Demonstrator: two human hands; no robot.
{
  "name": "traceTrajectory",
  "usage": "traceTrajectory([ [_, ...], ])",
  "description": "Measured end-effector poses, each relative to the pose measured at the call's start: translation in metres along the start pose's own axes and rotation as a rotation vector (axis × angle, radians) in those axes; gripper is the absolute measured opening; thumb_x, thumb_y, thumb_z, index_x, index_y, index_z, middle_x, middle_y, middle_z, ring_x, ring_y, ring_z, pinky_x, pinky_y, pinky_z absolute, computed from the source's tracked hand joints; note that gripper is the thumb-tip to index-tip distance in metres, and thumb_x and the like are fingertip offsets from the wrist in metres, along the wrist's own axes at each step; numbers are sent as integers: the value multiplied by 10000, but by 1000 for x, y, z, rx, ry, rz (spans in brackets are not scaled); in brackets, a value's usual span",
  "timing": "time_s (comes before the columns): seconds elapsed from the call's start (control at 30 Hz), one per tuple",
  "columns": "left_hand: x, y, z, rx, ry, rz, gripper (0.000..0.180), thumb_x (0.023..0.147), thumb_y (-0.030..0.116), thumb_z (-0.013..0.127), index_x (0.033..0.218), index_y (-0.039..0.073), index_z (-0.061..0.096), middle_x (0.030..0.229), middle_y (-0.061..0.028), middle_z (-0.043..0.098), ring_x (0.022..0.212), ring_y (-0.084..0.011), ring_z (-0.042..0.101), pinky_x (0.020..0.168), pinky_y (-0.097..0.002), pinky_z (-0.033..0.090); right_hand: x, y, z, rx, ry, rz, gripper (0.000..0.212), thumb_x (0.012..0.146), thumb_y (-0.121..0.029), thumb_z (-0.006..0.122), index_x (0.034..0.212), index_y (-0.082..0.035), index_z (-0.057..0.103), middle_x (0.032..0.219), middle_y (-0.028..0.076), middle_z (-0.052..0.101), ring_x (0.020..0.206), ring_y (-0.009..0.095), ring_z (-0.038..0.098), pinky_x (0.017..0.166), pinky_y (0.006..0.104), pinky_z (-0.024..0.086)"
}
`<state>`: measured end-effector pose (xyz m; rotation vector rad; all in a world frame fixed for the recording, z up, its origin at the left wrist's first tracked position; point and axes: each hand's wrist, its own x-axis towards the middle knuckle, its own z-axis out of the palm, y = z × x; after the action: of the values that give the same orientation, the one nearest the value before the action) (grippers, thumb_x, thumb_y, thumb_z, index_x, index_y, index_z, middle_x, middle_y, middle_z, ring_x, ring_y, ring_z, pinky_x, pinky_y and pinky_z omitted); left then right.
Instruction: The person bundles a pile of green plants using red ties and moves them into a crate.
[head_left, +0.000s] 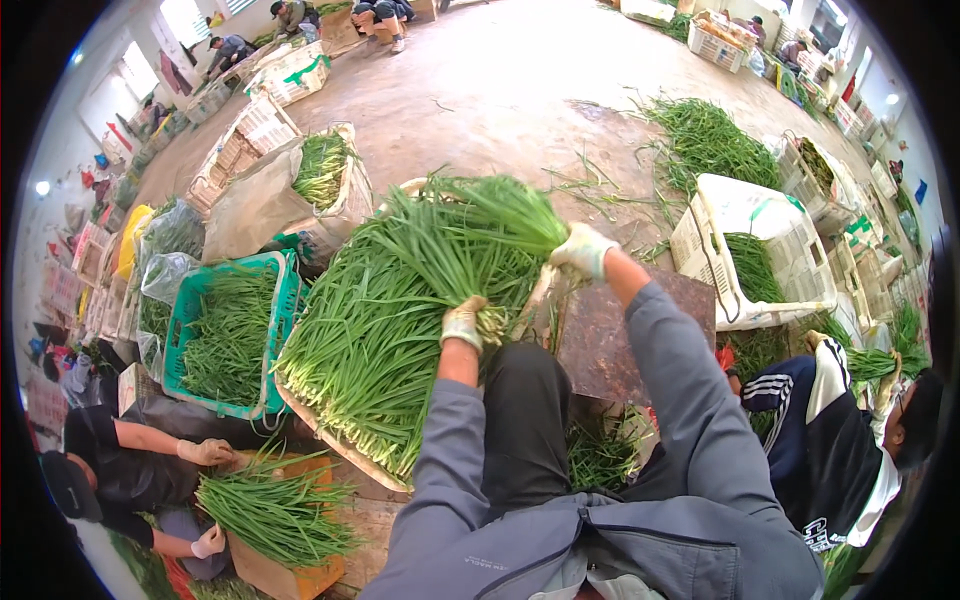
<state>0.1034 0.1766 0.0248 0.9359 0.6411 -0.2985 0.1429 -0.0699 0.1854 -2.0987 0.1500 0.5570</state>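
A wide crate (340,440) in front of me is heaped with garlic chives (350,320), long green leaves with pale stalk ends. My left hand (463,322), in a pale glove, is closed round the pale stalk ends of a bunch, whose leaves fan up and left over the heap. At the crate's right side my right hand (583,250), also gloved, grips the gathered leaves (520,215) of chives that stretch leftward across the far part. Whether both hands hold one bunch or two I cannot tell. Beside my right forearm lies a brown worn board (610,335).
A green crate (180,340) of chives stands left, a white crate (700,250) right. Loose chives (715,140) lie on the floor beyond. At lower left a co-worker's gloved hands (208,452) are by chives on an orange box (300,580). Another person (815,430) sits at right.
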Motion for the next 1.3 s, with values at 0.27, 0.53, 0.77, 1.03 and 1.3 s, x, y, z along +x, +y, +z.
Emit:
traceTrajectory([
  [0.27, 10, 16, -32, 95, 149, 168, 155, 827, 117, 678, 850, -22, 614, 689, -169, 637, 471, -307, 611, 387, -442, 515, -108, 102, -30, -469, 512, -242, 641, 793, -128, 657, 1341, 14, 356, 995, 306, 644, 905, 458, 642, 771, 489, 513],
  [0.53, -142, -30, 42, 1007, 466, 1120, 821, 788, 113, 776, 1455, -8, 315, 1381, -224, 491, 1200, -335, 544, 1057, -417, 417, -206, 263, 41, -245, 325, 380, 575, 734, -170, 686, 1190, 73, 434, 1031, 329, 638, 1006, 449, 634, 854, 466, 513],
  [0.77, -156, -212, 71, 403, -493, -560, 577, 884, 533, 638, 1231, 80, 557, 1150, -106, 599, 1072, -280, 552, 968, -462, 439, -239, 259, 57, 12, 431, 157, 662, 663, -197, 751, 1211, 35, 460, 971, 245, 660, 892, 362, 659, 783, 404, 527],
  [1.03, -144, -181, 110, 17, -950, -370, 763, 755, 567, 753, 1302, 80, 539, 1232, -172, 613, 1115, -372, 586, 946, -524, 498, -303, 226, 96, -4, 375, -123, 828, 705, -150, 685, 1408, 57, 298, 1066, 328, 622, 1002, 435, 628, 860, 431, 509],
  [1.3, -174, -136, 131, -46, -806, -108, 413, 841, 111, 668, 1232, 34, 561, 901, -88, 661, 890, -266, 657, 759, -466, 566, -311, 206, 66, 214, 170, -265, 1025, 709, -347, 777, 1464, 76, 229, 1295, 325, 534, 1221, 380, 543, 1019, 374, 435],
])
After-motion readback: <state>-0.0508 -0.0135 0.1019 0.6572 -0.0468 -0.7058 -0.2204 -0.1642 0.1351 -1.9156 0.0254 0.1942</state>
